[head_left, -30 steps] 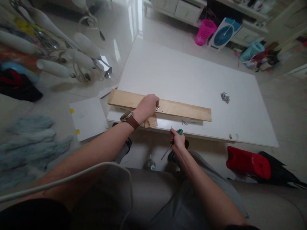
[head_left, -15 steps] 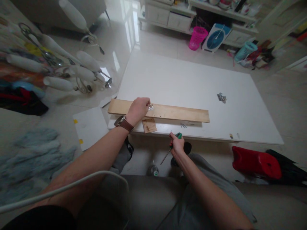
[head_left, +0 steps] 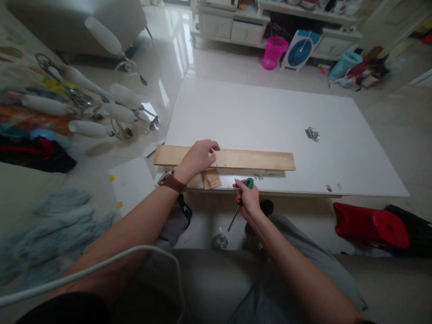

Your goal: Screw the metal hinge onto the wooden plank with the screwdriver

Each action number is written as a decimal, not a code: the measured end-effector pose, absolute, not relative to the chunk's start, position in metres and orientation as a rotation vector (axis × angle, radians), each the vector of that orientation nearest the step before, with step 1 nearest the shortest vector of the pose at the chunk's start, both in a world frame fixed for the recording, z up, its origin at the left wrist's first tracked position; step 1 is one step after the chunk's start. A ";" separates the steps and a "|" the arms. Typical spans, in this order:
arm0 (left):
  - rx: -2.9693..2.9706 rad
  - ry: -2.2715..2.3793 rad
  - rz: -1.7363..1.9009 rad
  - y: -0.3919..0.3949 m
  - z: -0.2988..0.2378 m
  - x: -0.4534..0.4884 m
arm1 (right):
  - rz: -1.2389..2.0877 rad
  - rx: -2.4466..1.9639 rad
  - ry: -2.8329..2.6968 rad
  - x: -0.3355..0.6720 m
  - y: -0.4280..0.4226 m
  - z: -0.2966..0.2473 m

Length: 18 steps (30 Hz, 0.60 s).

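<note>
My left hand (head_left: pixel 200 155), with a watch on the wrist, is over a long wooden board (head_left: pixel 253 159). Its fingers curl around a small metal hinge, now mostly hidden by them. Two dark holes show in the board just right of the thumb. In my right hand (head_left: pixel 249 198), in front of the table edge, is a screwdriver (head_left: pixel 249 183) with a green handle, its shaft pointing down. A small thin piece, perhaps a screw, sticks out at those fingertips. A small wooden block (head_left: pixel 211 179) sits below the left hand. Several screws (head_left: pixel 258 176) lie beside the board.
The white tabletop (head_left: pixel 263 112) carries a pile of metal hardware (head_left: pixel 312 134) at right. A red plastic object (head_left: pixel 369 225) stands below the right edge. A white lamp with several shades (head_left: pixel 104 36) stands at left. A white cable (head_left: pixel 141 247) crosses in front of me.
My left hand has moved slightly right along the board, and the metal hinge seen at its fingertips is now mostly covered. The right hand still grips the screwdriver, its fingertips slightly raised.
</note>
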<state>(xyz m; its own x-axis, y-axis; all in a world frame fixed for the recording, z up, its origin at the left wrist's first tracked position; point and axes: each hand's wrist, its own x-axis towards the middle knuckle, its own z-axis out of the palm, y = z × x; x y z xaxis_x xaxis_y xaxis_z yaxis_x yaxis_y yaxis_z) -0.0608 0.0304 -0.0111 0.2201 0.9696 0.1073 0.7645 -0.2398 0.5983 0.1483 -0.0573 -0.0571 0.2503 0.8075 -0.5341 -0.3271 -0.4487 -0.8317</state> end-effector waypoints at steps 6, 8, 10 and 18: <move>2.202 0.968 0.602 0.005 -0.016 -0.027 | 1.526 -1.414 -0.521 0.153 -0.050 -0.038; 2.212 0.957 0.565 0.003 -0.019 -0.022 | 1.540 -1.404 -0.534 0.154 -0.048 -0.036; 2.219 0.966 0.512 0.003 -0.019 -0.018 | 1.550 -1.403 -0.537 0.155 -0.047 -0.036; 2.175 1.035 0.446 0.005 -0.018 -0.012 | 1.576 -1.417 -0.549 0.156 -0.043 -0.036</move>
<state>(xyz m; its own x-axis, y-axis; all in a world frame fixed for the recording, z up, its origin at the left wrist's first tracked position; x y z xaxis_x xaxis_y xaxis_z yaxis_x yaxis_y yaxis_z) -0.0123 0.0049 -0.0175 0.6256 0.7800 0.0164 0.5478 -0.4542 0.7026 0.1562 -0.0427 -0.0363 0.0818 0.8427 -0.5321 -0.3299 -0.4809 -0.8123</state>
